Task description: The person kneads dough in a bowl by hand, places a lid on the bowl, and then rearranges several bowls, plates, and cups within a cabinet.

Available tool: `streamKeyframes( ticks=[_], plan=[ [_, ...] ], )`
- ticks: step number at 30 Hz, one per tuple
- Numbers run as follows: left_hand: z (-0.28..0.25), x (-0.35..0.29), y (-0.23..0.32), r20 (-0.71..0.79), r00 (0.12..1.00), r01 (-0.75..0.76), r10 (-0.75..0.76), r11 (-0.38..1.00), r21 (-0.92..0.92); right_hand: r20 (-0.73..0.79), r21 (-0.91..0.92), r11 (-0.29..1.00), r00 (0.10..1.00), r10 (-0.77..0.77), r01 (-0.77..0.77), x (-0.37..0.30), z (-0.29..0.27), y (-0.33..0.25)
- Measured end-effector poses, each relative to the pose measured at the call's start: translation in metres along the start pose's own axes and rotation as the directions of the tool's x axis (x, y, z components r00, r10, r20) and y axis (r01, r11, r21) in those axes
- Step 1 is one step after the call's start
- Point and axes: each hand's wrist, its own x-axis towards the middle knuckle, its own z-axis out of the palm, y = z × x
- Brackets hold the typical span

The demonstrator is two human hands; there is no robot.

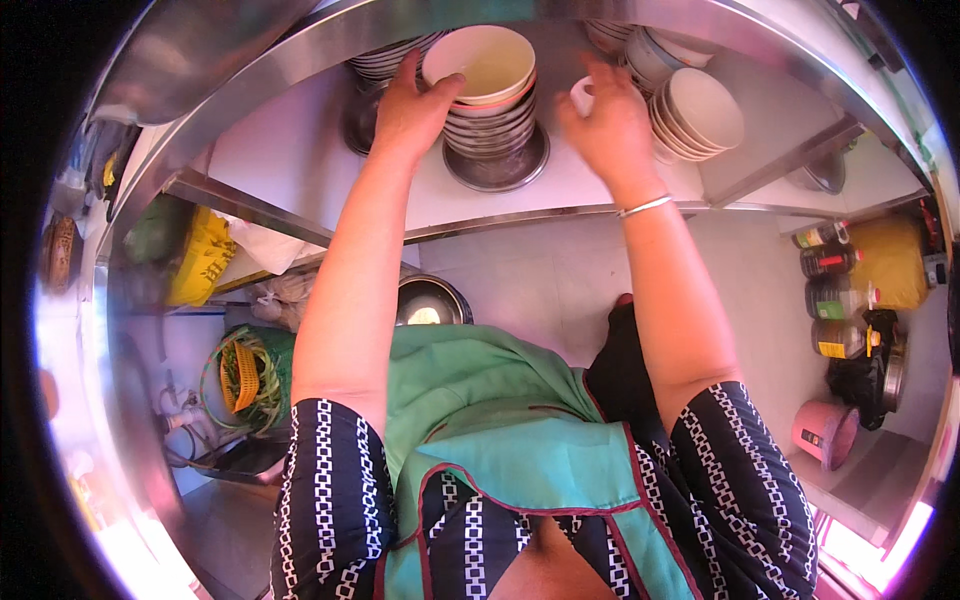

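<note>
On the shelf in front of me stands a tall stack of bowls, with a cream bowl (490, 62) on top and steel-looking bowls (488, 135) under it, over a round metal dish (515, 172). My left hand (412, 112) is at the left side of this stack, fingers spread, its thumb over the top bowl's rim; whether it presses on it I cannot tell. Right of the stack my right hand (610, 125) is slightly blurred, its fingers apart. A small white rounded thing (581, 94) shows beside its thumb, partly hidden. White nested bowls (700, 112) lie tilted to its right.
More stacked dishes (385, 62) stand at the far left of the shelf (290, 165). Below are a metal pot (435, 300), a yellow bag (198, 255), and a yellow basket (240, 375) with greens. Several bottles (832, 262) and a pink bucket (826, 432) stand at right.
</note>
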Motion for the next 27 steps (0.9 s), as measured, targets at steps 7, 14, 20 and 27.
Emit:
streamKeyframes(
  ticks=[7, 14, 20, 27],
  plan=[
    [-0.016, -0.016, -0.006, 0.045, 0.901, -0.432, 0.431, 0.889, 0.153, 0.434, -0.326, 0.938, 0.862, 0.262, -0.121, -0.019, 0.009, 0.081],
    [-0.017, -0.023, -0.011, 0.268, 0.767, -0.640, 0.582, 0.671, 0.374, 0.495, -0.272, 0.962, 0.852, 0.173, -0.038, -0.024, 0.021, 0.092],
    [-0.013, -0.018, -0.012, 0.242, 0.772, -0.633, 0.587, 0.683, 0.363, 0.251, -0.153, 0.986, 0.963, 0.097, -0.059, -0.012, 0.011, 0.072],
    [-0.013, -0.024, -0.004, 0.139, 0.768, -0.630, 0.626, 0.695, 0.346, -0.177, 0.077, 0.975, 0.965, -0.194, 0.211, 0.025, -0.021, -0.006]
  ],
)
